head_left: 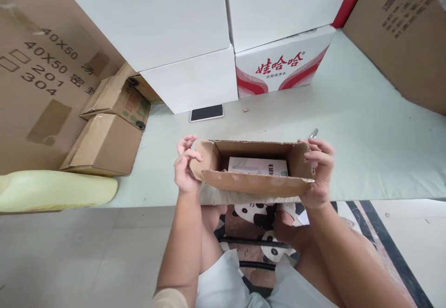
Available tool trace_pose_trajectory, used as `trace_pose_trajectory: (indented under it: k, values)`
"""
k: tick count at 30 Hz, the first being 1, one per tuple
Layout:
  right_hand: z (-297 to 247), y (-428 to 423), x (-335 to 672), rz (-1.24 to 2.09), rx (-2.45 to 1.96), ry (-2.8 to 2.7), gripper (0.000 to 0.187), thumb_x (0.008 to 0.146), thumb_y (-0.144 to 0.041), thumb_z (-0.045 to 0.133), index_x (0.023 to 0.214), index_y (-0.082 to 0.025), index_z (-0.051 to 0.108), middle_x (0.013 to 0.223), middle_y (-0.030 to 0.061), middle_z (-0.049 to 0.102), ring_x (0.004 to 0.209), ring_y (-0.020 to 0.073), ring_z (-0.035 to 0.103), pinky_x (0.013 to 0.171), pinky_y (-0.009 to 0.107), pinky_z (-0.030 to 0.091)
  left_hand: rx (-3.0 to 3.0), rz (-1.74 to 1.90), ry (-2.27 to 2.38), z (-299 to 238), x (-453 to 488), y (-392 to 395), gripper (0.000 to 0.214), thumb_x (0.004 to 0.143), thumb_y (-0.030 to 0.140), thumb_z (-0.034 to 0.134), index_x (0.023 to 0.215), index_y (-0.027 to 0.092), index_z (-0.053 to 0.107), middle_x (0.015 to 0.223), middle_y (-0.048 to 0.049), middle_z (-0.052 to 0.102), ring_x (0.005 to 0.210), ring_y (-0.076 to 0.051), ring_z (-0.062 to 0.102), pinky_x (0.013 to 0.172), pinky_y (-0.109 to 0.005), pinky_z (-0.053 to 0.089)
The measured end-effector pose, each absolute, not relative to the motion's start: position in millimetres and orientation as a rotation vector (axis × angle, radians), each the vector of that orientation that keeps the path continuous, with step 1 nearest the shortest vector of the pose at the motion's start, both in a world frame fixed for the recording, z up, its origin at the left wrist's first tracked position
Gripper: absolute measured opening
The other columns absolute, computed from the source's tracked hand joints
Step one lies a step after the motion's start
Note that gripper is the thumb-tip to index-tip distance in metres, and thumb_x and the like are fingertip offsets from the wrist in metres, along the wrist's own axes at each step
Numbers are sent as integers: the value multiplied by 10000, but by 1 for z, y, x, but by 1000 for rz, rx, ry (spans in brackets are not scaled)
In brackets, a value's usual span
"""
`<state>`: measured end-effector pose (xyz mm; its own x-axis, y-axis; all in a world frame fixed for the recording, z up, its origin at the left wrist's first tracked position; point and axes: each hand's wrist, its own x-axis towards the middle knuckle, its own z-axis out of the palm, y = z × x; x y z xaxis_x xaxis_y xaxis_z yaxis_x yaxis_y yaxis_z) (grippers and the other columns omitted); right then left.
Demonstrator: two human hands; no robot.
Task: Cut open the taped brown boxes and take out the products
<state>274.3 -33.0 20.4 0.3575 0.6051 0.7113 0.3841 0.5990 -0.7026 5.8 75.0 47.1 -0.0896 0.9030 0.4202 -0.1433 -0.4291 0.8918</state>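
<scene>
An open cardboard box [258,183] stands at the front edge of the table, its top flaps up and its inside facing me. Within it lies a smaller white box [258,165] with dark printed characters and a picture; its lower part is hidden by the near wall. My left hand [187,166] grips the box at its left end flap, fingers curled. At the right end, my right hand [318,173] is closed on the other side flap. Just beyond the right fingers pokes a small shiny metal object [314,133], its kind unclear.
A phone [206,113] lies on the pale green tabletop [369,150]. Behind it are stacked white cartons [188,82] and a red-and-white printed carton [282,64]. Large brown cartons flank both sides, with small cardboard boxes [104,143] and a yellow rounded object [59,191] at left.
</scene>
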Motion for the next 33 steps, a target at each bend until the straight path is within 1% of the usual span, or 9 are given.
trace_pose_trajectory:
  k: [2, 5, 8, 10, 14, 17, 21, 27, 33]
  values:
    - [13, -35, 276, 321, -937, -1358, 726, 889, -801, 414, 1497, -405, 396, 1485, 97, 388, 1338, 357, 517, 1107, 586, 455, 1396, 1700, 938, 60, -2, 72, 357, 804, 521, 688, 636, 209, 642, 1136, -87, 625, 1146, -267, 640, 969, -411, 570]
    - [2, -40, 282, 481, -924, -1527, 979, 838, -784, 560, 1619, -384, 126, 1636, 140, 252, 1441, 385, 441, 1126, 587, 450, 1724, 1620, 935, 98, -10, 61, 132, 821, 349, 736, 766, 230, 722, 795, -23, 662, 762, -168, 677, 725, -303, 582]
    - [-6, -44, 287, 486, -963, -1603, 1091, 799, -704, 679, 1631, -338, 75, 1649, 165, 265, 1481, 387, 396, 1163, 571, 417, 2235, 892, 828, 150, 4, 49, 116, 907, 265, 652, 887, 252, 766, 617, 24, 651, 500, -126, 578, 526, -253, 492]
    - [-8, -45, 289, 467, -978, -1624, 1126, 787, -663, 719, 1637, -307, 71, 1629, 177, 299, 1480, 385, 398, 1176, 562, 406, 2429, 346, 742, 180, 28, 48, 163, 935, 264, 612, 945, 258, 774, 738, 2, 732, 590, -145, 638, 584, -259, 515]
    - [-3, -47, 289, 430, -937, -1640, 1137, 795, -635, 740, 1644, -288, 68, 1562, 179, 353, 1458, 391, 411, 1164, 558, 421, 2328, -437, 550, 206, 81, 65, 293, 997, 275, 482, 1138, 244, 737, 1204, -63, 748, 1046, -197, 711, 919, -305, 547]
    - [3, -48, 289, 443, -902, -1623, 1127, 798, -643, 727, 1639, -296, 63, 1541, 177, 355, 1409, 393, 455, 1118, 557, 463, 2173, -742, 687, 201, 106, 77, 418, 1016, 292, 399, 1373, 239, 611, 1317, -91, 711, 1070, -204, 723, 930, -330, 551]
    - [5, -49, 290, 455, -898, -1615, 1127, 779, -603, 741, 1634, -298, 73, 1514, 180, 368, 1370, 402, 475, 1098, 587, 467, 2434, -938, 778, 183, 124, 70, 618, 892, 394, 611, 1477, 223, 511, 1543, -128, 559, 1350, -319, 582, 1069, -403, 491]
    - [5, -51, 290, 459, -948, -1633, 1168, 734, -525, 784, 1626, -287, 69, 1512, 195, 369, 1373, 421, 460, 1093, 610, 456, 2638, -1318, 793, 161, 140, 62, 632, 877, 401, 598, 1474, 210, 516, 1499, -176, 591, 1303, -406, 603, 1049, -500, 480]
    - [5, -50, 287, 463, -929, -1609, 1193, 708, -502, 810, 1629, -291, 82, 1492, 191, 385, 1315, 408, 497, 1036, 586, 487, 2600, -1262, 782, 168, 138, 65, 696, 842, 482, 643, 1462, 187, 529, 1433, -175, 642, 1261, -391, 630, 1023, -463, 501]
